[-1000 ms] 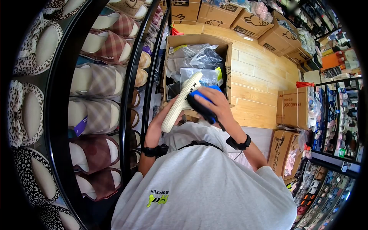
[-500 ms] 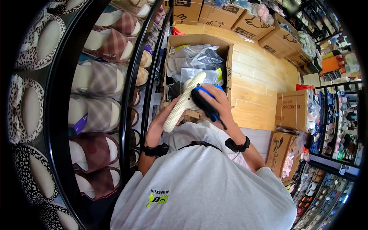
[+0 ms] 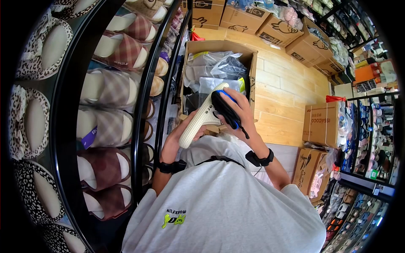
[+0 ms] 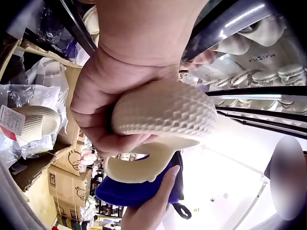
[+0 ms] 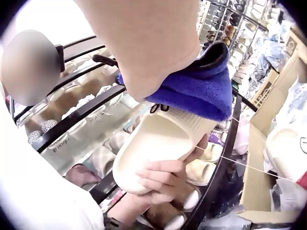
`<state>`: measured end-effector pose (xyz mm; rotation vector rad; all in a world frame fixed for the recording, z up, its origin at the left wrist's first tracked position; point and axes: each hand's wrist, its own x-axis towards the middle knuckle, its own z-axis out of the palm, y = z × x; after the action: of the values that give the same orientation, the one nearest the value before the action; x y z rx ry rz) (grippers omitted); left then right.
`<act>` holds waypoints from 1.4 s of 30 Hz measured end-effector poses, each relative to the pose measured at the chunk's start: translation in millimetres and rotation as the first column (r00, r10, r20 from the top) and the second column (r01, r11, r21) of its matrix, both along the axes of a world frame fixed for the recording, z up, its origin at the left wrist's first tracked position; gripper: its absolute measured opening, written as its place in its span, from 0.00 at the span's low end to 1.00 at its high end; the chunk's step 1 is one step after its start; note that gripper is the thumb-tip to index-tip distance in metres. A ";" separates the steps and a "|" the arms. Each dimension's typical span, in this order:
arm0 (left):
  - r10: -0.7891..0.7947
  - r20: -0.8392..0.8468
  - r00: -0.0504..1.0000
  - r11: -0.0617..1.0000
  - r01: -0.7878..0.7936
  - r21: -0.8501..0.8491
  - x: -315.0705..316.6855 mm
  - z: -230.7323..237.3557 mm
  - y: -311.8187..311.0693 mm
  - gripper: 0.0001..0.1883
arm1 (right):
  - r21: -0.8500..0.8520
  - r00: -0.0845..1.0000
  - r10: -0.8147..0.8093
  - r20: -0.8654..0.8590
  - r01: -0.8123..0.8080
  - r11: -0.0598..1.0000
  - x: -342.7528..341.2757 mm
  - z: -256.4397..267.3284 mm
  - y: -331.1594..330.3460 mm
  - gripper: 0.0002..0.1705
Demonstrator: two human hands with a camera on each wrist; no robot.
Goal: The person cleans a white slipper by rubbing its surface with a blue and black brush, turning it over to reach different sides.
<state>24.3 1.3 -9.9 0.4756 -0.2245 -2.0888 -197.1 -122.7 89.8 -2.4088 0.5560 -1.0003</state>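
A cream slipper [image 3: 197, 122] with a textured sole and dark lettering on its strap is tilted in front of the person's waist. The left hand [image 3: 179, 133] grips it at the heel end; in the right wrist view the left fingers [image 5: 163, 177] lie over its insole. A blue and black cloth pad [image 3: 225, 110] with a black loop is held by the right hand [image 3: 241, 109], fingers curled over it, against the strap side. In the left wrist view the blue pad [image 4: 129, 191] lies against the strap, the right thumb on it.
An open carton [image 3: 255, 76] of plastic-wrapped slippers stands just beyond the hands. Black-framed racks [image 3: 141, 139] of slippers rise on the left. Several cartons [image 3: 240, 19] line the far side of the wooden floor [image 3: 274, 92]; another carton [image 3: 320, 122] and shelves are at the right.
The right hand and blue pad have shifted slightly over the slipper's strap, turning so more black side shows. The slipper has moved a little down and to the right in the left hand's grip.
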 end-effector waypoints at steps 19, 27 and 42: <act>-0.008 -0.027 1.000 0.992 0.011 0.129 2.2 -35.1 -2.5 0.31 | -0.182 0.992 0.032 -0.124 -0.054 0.982 3.8 0.3 9.5 0.41; -0.037 0.006 0.999 0.987 0.035 0.155 -4.5 -17.7 -8.6 0.31 | -0.118 0.987 0.013 -0.161 -0.032 0.993 -0.9 9.1 -5.8 0.41; 0.116 0.551 0.827 0.935 -0.278 0.219 -7.4 21.3 -1.0 0.31 | -0.154 0.996 0.015 -0.088 -0.028 0.988 -5.7 -3.0 -0.4 0.37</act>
<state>16.9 0.2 11.3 1.2128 -0.1748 -1.7467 -202.8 -123.1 86.8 -2.6001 0.4971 -0.9663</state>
